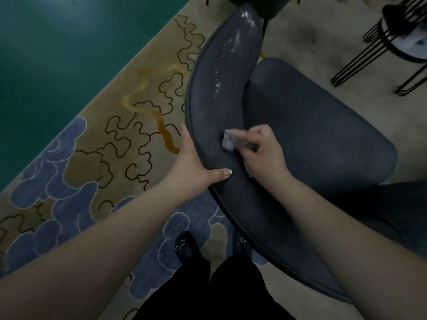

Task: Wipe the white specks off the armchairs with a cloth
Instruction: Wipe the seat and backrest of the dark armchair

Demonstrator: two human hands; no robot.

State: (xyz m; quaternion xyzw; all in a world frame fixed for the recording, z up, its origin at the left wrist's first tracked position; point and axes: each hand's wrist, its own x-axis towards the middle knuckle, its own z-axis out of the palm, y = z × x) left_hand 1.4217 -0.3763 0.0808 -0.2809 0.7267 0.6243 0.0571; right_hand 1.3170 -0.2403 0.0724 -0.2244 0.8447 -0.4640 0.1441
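Note:
A dark grey armchair (312,125) fills the middle and right of the head view, its curved backrest running from top centre down toward me. White specks (225,58) dot the upper part of the backrest's inner face. My right hand (263,153) grips a small crumpled grey cloth (228,139) and presses it on the inner face lower down. My left hand (196,165) holds the backrest's outer edge, thumb laid across the top and fingers behind it.
A patterned rug (104,139) with blue clouds lies under the chair, with teal floor (57,42) beyond it. A black wire-legged stool (392,40) stands at the top right. My dark-trousered legs and one shoe (184,248) are below, close to the chair.

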